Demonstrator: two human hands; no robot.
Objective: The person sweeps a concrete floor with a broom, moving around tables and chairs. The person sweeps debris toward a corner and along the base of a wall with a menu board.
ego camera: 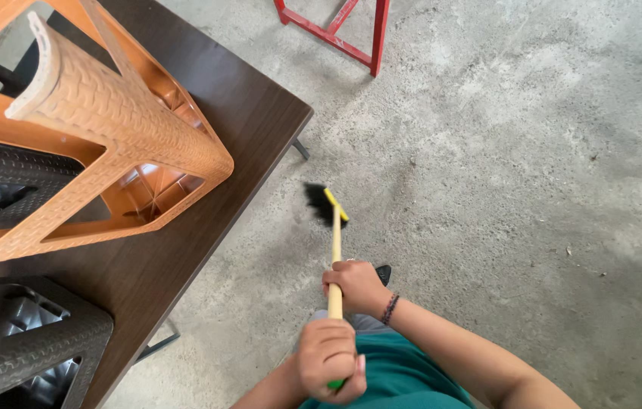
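Above a bare grey concrete floor (502, 151), you are gripping a yellow wooden-handled broom (335, 250) with both hands: your right hand (355, 286) is closing around the shaft further down, your left hand (328, 357) is clenching its green-tipped upper end. Beyond your right hand, the black bristles are meeting the floor beside a dark brown table (230, 106), which is carrying an upturned orange plastic stool (86, 129) and a black one (25, 341).

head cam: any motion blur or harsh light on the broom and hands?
Head view: broom head is smeared by motion blur, bristles indistinct; left hand slightly soft, right hand sharper. Daylight is even on the concrete floor, no hard glare; soft shadow under the dark table. Orange stool is crisp.
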